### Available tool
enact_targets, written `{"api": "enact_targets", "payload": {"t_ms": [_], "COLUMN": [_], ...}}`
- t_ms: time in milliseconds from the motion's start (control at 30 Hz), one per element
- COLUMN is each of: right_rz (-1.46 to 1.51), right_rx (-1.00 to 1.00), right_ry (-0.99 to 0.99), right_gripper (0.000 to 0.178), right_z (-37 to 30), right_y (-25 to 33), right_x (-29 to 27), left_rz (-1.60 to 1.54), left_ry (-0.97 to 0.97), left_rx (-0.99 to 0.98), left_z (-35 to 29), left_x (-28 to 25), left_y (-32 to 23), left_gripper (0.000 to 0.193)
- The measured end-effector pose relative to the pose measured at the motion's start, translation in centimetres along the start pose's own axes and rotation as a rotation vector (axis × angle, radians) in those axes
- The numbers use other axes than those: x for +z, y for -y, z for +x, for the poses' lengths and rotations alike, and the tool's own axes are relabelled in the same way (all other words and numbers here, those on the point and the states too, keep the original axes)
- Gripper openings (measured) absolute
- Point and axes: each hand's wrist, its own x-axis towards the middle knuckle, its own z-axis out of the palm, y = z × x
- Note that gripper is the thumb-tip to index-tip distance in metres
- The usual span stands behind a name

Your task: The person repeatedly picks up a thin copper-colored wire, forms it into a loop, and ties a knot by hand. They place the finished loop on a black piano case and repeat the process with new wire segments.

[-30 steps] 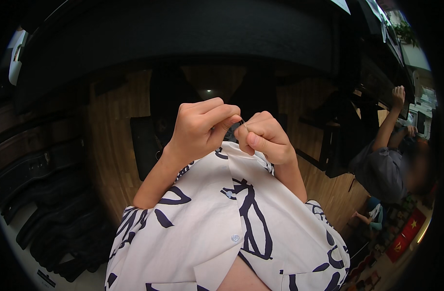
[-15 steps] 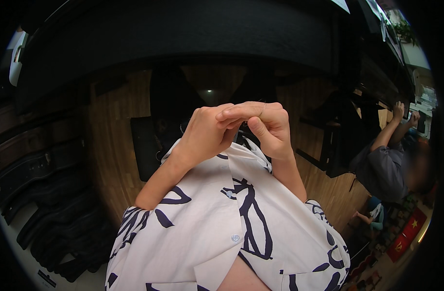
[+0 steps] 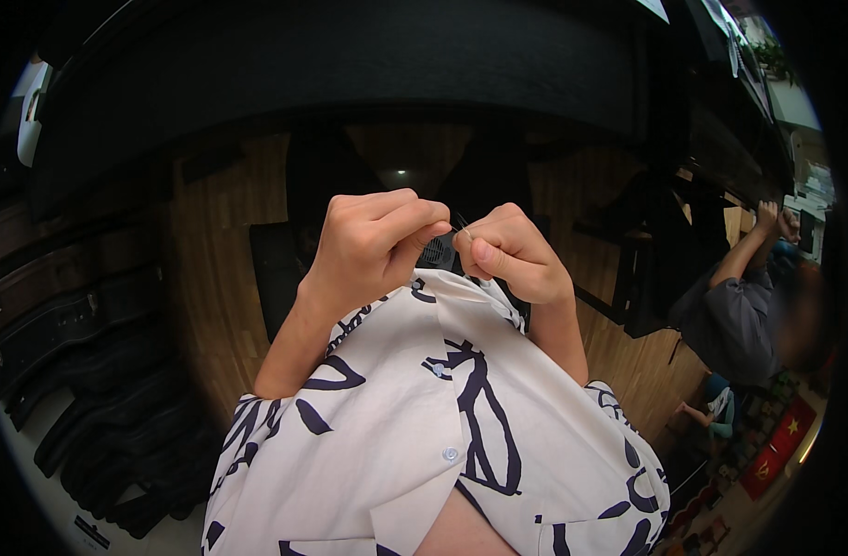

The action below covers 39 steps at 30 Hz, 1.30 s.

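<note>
We hold the shirt (image 3: pixel 414 426) up in front of our chest, over the wooden floor (image 3: pixel 211 278), both hands meeting at its top edge. Our left hand (image 3: pixel 373 241) is closed into a loose fist, thumb and fingertips pressed together on something very fine, it looks like a thread or needle (image 3: pixel 462 229) running across to the other hand; we cannot tell which. Our right hand (image 3: pixel 512 252) is closed too, pinching the shirt's edge with the thumb on top.

The shirt is white with bold dark brush-like marks and small pale buttons (image 3: pixel 450 454) down the placket. It drapes and folds under its own weight, so we judge it light, soft and limp, not slippery. It is best gripped at a hem or edge, close to the working spot, or it sags away. The fine strand would slip easily; it needs a tight fingertip pinch.

A person (image 3: pixel 739 306) in grey stands well apart on the right.
</note>
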Motion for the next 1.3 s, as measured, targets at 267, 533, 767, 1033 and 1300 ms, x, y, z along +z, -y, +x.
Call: {"api": "enact_targets", "payload": {"t_ms": [267, 533, 767, 1033, 1300], "right_rz": [0.525, 0.725, 0.772, 0.980, 1.031], "right_rx": [-0.110, -0.150, -0.136, -0.063, -0.041], "right_ry": [-0.003, -0.302, -0.329, -0.146, -0.099], "right_gripper": [0.050, 0.049, 0.048, 0.049, 0.049], "right_z": [0.0, -0.2, -0.3, -0.5, 0.0], "right_y": [0.2, -1.1, -1.6, -2.1, -2.3], "right_x": [-0.1, -0.8, -0.8, -1.2, -0.2], "left_rz": [-0.190, -0.330, -0.439, -0.772, -1.019], "left_ry": [0.030, 0.090, 0.109, -0.163, -0.218], "left_rx": [-0.129, -0.234, -0.464, -0.610, -0.650], "left_z": [-0.6, -0.9, -0.8, -1.1, -1.3], "left_x": [3.5, 4.6, 4.4, 4.0, 4.7], "left_y": [0.9, 0.5, 0.7, 1.3, 0.4], "left_gripper": [0.007, 0.011, 0.011, 0.017, 0.021]}}
